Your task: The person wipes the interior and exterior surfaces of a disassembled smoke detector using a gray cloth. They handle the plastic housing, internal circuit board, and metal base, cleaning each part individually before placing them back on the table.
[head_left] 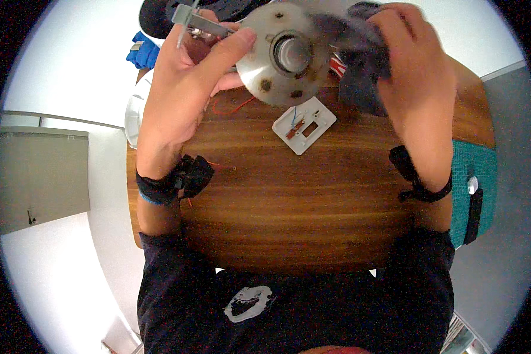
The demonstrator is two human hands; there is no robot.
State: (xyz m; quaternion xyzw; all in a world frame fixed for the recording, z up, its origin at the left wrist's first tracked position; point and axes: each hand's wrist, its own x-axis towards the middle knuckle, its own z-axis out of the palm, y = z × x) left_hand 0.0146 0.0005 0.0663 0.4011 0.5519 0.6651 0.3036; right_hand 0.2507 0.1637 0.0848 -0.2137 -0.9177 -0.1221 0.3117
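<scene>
My left hand is closed on a round metal disc, thumb resting on its face. The disc has a raised ring in the middle and several stained holes around it. A flat metal bracket juts out beside the thumb. My right hand, slightly blurred, grips a dark grey cloth at the disc's right edge. Part of the cloth lies against the disc. Below them a white plastic plate, with a rectangular slot and thin wires, lies on the wooden table.
Thin red wire lies under my left hand. A blue cloth and a white rounded object are at the far left. On the right, a teal woven mat carries a black strap and a small whitish item.
</scene>
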